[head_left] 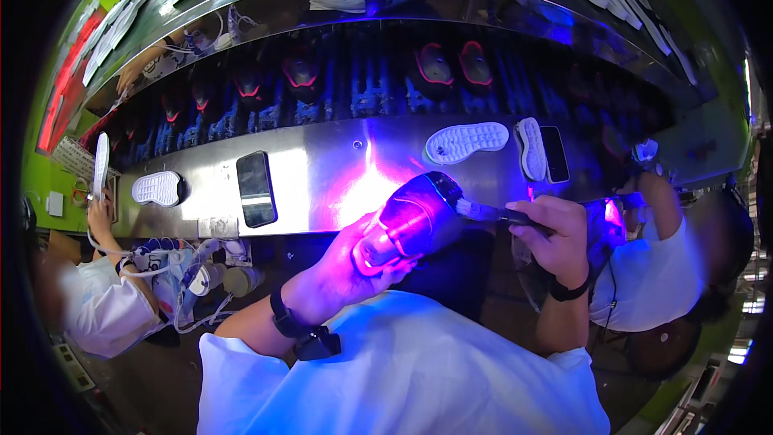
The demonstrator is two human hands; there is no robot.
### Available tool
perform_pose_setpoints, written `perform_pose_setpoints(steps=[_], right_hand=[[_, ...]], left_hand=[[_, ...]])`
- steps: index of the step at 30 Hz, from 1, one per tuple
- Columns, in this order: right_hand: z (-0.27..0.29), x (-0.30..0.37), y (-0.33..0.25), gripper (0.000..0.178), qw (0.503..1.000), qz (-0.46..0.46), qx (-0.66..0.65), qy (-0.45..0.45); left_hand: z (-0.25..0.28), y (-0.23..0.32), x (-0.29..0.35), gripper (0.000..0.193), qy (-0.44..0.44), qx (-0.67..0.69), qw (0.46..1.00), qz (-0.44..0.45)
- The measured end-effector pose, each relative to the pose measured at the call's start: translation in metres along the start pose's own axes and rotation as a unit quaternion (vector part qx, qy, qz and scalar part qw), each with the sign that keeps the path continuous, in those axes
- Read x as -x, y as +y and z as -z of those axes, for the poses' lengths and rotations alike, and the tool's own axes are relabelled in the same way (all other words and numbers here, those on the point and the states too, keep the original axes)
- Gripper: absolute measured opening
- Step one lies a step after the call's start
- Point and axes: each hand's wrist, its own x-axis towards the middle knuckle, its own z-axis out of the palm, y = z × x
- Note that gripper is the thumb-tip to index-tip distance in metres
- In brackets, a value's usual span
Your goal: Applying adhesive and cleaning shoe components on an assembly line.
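Brushwork is under way on the shoe (411, 221): the left hand (350, 262) cups it from below with fingers wrapped around its lower end, while the right hand (555, 238) is closed tight around the handle of a brush (483, 211) whose bristles touch the shoe's upper end, at about two o'clock from its middle. Violet light floods the shoe and the steel shelf (322, 177) behind it, so I cannot tell which parts have already been coated; my guess is that the job is mid-way, with the brush on one end and the rest of the shoe either done or waiting. The shoe is held in the air just in front of the shelf, above the person's white-clad chest. Its long axis runs from eight o'clock up to two o'clock, the two o'clock end toward the brush; which end is the toe I cannot make out. On the shelf lie a dark phone (256, 188) at ten o'clock from the shoe and a white sole (467, 142) at one o'clock. Other people work on either side, each with their own pieces.
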Motion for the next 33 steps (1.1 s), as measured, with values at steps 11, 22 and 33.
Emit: perform_pose_setpoints(steps=[11,22,33], right_hand=[[-0.069,0.02,0.035,0.036,0.994,0.037,-0.092,0.041],[-0.109,0.028,0.019,0.033,0.958,-0.226,-0.178,0.003],[-0.049,0.053,0.0,0.036,0.966,-0.171,-0.176,0.084]], left_hand=[[0.018,-0.015,-0.006,0.073,-0.099,0.15,0.98,0.079],[-0.051,0.02,0.025,0.054,0.108,-0.6,0.74,-0.282],[-0.054,0.025,0.009,0.066,0.069,-0.839,-0.189,-0.506]])
